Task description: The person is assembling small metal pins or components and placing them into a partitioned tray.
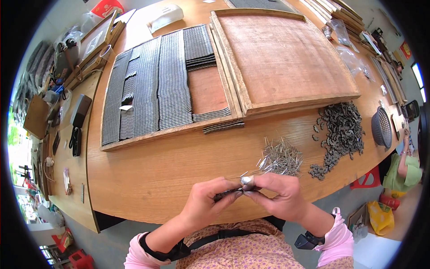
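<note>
My left hand (204, 197) is closed around a short dark ribbed strip of small links (221, 196), pinched between thumb and fingers close to the table's front edge. Against the strip's right end, my right hand (281, 193) is closed in a pinch, and its fingertips hide whatever is between them. A silvery cover (247, 180) wraps a fingertip of the right hand. Just beyond the hands lies a loose heap of thin metal pins (284, 158). Farther right spreads a pile of small dark curved links (342, 130).
A wooden tray (134, 141) holds long dark ribbed strips. Beside it stands another shallow wooden tray (286, 58) with a bare bottom. Short strips (224, 126) lie before them. At right is a grey basket (381, 127); a person in green (401, 172) sits beyond.
</note>
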Action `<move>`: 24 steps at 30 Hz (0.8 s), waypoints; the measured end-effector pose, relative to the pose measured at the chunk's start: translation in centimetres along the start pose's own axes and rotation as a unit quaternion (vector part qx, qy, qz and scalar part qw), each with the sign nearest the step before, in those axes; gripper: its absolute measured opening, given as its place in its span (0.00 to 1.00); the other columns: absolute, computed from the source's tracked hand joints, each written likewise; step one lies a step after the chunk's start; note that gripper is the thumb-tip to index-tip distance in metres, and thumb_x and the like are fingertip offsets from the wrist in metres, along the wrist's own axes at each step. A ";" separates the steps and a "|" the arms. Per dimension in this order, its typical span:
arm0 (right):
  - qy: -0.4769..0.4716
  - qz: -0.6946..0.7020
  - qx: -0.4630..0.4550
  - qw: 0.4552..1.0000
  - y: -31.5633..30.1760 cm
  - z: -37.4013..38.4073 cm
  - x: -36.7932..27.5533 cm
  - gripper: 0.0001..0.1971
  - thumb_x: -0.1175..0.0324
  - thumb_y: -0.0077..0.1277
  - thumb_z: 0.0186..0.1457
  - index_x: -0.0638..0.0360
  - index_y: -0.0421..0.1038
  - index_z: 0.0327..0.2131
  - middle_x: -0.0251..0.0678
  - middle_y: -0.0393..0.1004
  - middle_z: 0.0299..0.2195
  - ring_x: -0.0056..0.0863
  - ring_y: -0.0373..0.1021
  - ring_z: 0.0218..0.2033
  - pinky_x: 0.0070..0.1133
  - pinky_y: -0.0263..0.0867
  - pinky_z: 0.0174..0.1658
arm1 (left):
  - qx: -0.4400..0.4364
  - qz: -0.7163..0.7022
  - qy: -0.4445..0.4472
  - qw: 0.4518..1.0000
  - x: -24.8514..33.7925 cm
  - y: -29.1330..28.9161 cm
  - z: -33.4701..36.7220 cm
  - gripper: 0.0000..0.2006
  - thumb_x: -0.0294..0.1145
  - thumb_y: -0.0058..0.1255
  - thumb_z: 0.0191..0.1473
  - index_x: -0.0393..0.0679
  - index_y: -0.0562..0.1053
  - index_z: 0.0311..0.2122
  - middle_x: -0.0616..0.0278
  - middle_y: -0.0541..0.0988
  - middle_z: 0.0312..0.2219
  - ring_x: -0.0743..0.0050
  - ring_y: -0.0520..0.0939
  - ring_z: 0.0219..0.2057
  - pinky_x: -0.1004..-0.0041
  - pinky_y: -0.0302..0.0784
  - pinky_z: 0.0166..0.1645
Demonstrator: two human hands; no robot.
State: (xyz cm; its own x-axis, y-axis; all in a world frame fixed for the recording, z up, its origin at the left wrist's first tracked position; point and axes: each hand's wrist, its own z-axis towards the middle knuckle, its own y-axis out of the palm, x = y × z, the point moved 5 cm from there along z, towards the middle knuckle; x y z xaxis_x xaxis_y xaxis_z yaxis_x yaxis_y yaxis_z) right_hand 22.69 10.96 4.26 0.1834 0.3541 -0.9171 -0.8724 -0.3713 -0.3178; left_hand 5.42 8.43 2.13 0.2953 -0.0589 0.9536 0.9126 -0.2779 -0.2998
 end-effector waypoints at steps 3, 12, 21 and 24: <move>-0.043 -0.060 -0.034 0.997 1.0 -0.5 -0.7 0.16 0.81 0.60 0.45 0.61 0.75 0.41 0.41 0.78 0.32 0.36 0.76 0.31 0.24 0.74 0.34 | 0.002 0.004 -0.019 1.000 -0.3 0.1 -1.6 0.10 0.24 0.60 0.50 0.40 0.78 0.40 0.56 0.77 0.25 0.67 0.77 0.23 0.73 0.72 0.29; -0.113 -0.110 -0.017 0.987 2.3 -2.4 -1.2 0.16 0.83 0.61 0.41 0.61 0.75 0.37 0.41 0.79 0.31 0.33 0.77 0.27 0.22 0.72 0.27 | 0.017 0.072 0.017 0.997 -0.2 0.2 -3.1 0.08 0.27 0.62 0.48 0.43 0.79 0.36 0.59 0.78 0.24 0.60 0.79 0.24 0.67 0.74 0.26; -0.005 -0.036 -0.033 0.999 2.3 -1.8 -0.3 0.14 0.82 0.59 0.44 0.60 0.76 0.38 0.41 0.79 0.36 0.33 0.77 0.33 0.22 0.74 0.33 | 0.042 0.036 0.009 0.998 -0.7 -0.7 -3.7 0.07 0.26 0.61 0.49 0.41 0.79 0.35 0.59 0.78 0.24 0.65 0.79 0.23 0.71 0.74 0.26; -0.004 -0.228 -0.030 0.973 0.0 -1.4 0.8 0.13 0.73 0.62 0.45 0.59 0.77 0.38 0.38 0.77 0.40 0.35 0.73 0.40 0.29 0.68 0.43 | 0.065 0.007 -0.025 0.998 -1.4 -1.2 -3.9 0.06 0.23 0.61 0.48 0.39 0.80 0.34 0.59 0.80 0.24 0.72 0.79 0.22 0.75 0.73 0.26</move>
State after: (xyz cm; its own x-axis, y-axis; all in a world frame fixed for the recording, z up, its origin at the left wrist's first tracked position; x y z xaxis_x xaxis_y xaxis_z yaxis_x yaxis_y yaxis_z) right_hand 23.44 10.09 3.18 0.5414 0.5013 -0.6750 -0.6727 -0.2233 -0.7054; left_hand 2.78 5.08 1.28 0.3186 -0.0128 0.9478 0.9364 -0.1507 -0.3168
